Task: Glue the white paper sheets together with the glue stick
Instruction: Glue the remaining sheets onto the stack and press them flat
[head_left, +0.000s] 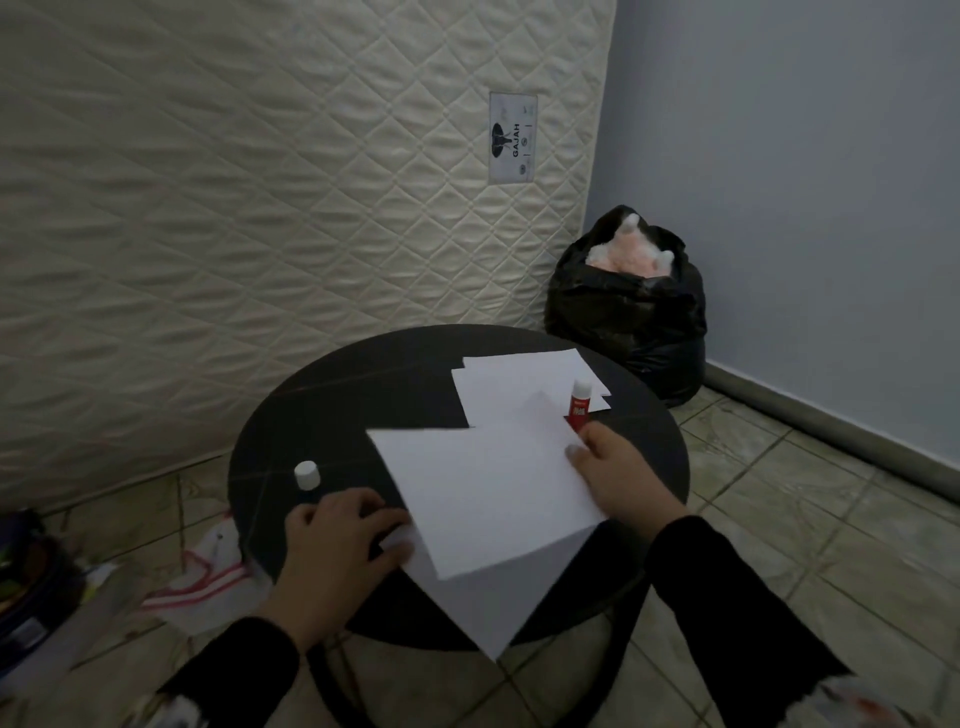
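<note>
Two white paper sheets (483, 499) lie overlapped on the near half of a round dark table (322, 415), the lower one hanging over the front edge. My left hand (337, 551) presses its fingers on their left corner. My right hand (618, 473) rests on the right edge of the top sheet and holds the red glue stick (579, 405) upright, its white tip exposed. The glue stick's white cap (306, 475) stands on the table to the left of the sheets. More white sheets (519, 384) lie at the far side of the table.
A quilted mattress (260, 182) leans upright behind the table. A full black rubbish bag (628, 312) sits in the corner by the blue wall. Cloth and clutter (197, 577) lie on the tiled floor to the left.
</note>
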